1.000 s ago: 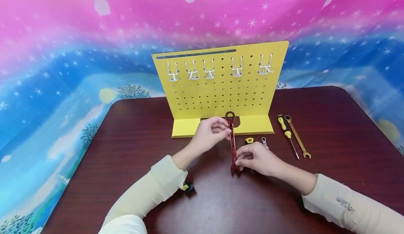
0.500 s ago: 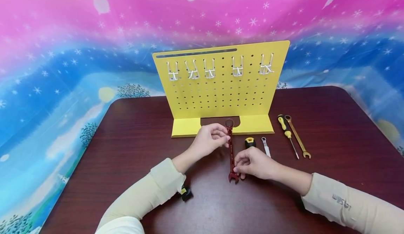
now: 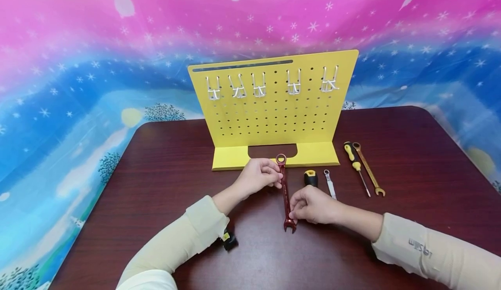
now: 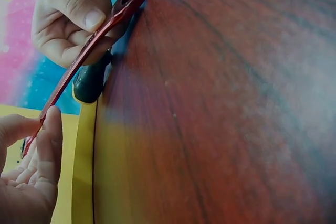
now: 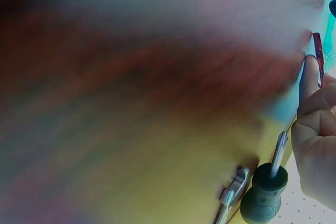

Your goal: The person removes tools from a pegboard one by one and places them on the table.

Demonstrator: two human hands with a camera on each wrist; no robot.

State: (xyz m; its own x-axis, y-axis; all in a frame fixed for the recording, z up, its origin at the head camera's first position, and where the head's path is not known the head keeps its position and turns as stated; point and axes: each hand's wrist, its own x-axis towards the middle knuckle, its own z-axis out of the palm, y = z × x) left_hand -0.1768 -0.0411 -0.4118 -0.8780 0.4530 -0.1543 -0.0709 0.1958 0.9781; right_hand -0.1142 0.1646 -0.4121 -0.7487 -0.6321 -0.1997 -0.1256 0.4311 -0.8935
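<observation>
A red metallic combination wrench (image 3: 285, 194) is held between both hands over the middle of the table. Near its ring end, my left hand (image 3: 255, 177) pinches the shaft between thumb and fingers. My right hand (image 3: 315, 205) pinches it just above the open-jaw end, which points toward me. In the left wrist view the wrench (image 4: 79, 61) slants above the tabletop. Beyond my right hand stand a stubby screwdriver (image 5: 262, 195) with a black and yellow handle and a small silver wrench (image 3: 329, 183), both partly hidden in the head view.
A yellow pegboard (image 3: 270, 107) with several white hooks (image 3: 259, 85) stands at the back. To the right lie a yellow-black screwdriver (image 3: 357, 166) and a gold wrench (image 3: 368, 168). A black and yellow object (image 3: 230, 241) shows beside my left sleeve.
Both hands have brought the red wrench lower and nearer to me, slightly left. Its ring end has dropped in view, and the stubby screwdriver and small silver wrench show more.
</observation>
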